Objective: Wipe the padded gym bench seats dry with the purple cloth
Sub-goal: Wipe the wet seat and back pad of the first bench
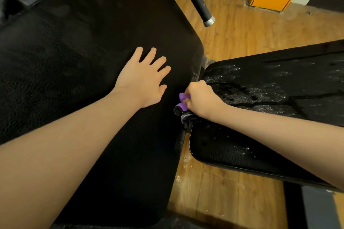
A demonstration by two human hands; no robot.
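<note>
Purple cloth (183, 103) bunched inside right grip (202, 98)

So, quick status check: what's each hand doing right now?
Left hand flat on the big pad. Right hand gripping purple cloth at the smaller pad's edge. Droplets remain there. Nothing in the way.

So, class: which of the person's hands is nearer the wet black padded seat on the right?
Right. The right hand, gripping the purple cloth, sits at the wet black padded seat's near edge; the left hand rests flat on the neighbouring large black pad.
</note>
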